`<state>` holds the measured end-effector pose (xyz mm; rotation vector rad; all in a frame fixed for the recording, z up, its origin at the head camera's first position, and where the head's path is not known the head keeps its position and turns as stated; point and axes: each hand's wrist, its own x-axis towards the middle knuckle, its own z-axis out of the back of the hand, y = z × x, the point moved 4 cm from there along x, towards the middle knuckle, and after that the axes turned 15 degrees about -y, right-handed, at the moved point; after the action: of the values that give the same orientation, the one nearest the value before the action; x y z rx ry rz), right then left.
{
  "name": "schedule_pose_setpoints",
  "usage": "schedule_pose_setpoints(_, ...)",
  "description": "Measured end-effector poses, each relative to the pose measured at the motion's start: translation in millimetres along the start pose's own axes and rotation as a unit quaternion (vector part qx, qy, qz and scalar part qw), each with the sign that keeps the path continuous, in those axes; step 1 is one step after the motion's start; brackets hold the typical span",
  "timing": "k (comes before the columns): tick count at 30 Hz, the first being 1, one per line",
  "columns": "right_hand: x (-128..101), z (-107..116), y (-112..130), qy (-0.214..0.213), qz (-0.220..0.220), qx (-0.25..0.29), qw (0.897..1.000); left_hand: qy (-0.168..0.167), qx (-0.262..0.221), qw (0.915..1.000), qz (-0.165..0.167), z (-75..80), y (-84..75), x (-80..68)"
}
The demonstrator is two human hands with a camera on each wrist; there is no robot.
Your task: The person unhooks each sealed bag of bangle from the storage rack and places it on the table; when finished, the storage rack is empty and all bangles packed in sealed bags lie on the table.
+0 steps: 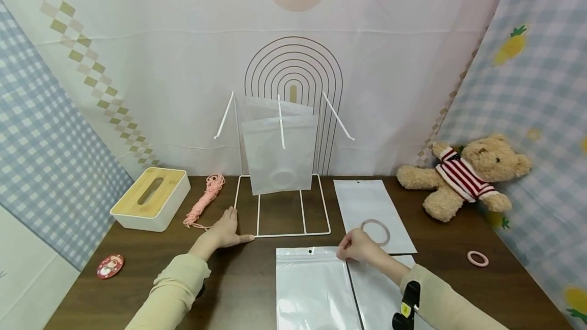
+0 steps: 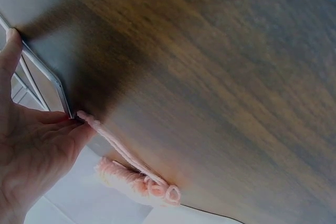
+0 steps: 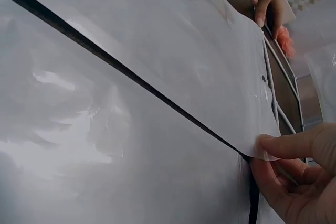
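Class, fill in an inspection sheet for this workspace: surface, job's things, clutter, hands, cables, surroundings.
Surface: dark wooden table.
Job's things: glossy white pouch flat at the near edge; white wire rack with frosted bags hanging on it.
Clutter: another pouch with a pink ring on it, loose pink ring, pink yarn, tissue box, red badge, teddy bear.
Hands: left hand rests on the rack's base corner; right hand pinches the pouch's top corner.
Cables: nothing seen.
Surroundings: patterned fabric backdrops.
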<state>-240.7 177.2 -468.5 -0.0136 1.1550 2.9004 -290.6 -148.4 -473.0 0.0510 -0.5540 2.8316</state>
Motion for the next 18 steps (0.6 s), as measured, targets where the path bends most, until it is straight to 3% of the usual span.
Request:
schedule_pose_setpoints(4,6,2,8,-0.006,0.014,-0.017,1.0,-0.003,0.0,1.0,0.001,-0.1,0.9,-0.1)
schedule_pose_setpoints(9,39,7,19,-0.003,0.047,-0.011,0.999,-0.004,0.0,1.0,0.003,-0.4,3.0,0.2)
schedule_pose_setpoints(13,63,1,18,0.042,0.095,-0.024,0.994,-0.003,0.002,1.0,0.004,0.9,3.1,0.2)
schedule_pose_setpoints(18,75,-14,9,0.112,0.109,-0.021,0.988,0.005,-0.004,1.0,0.007,1.5,1.5,0.4)
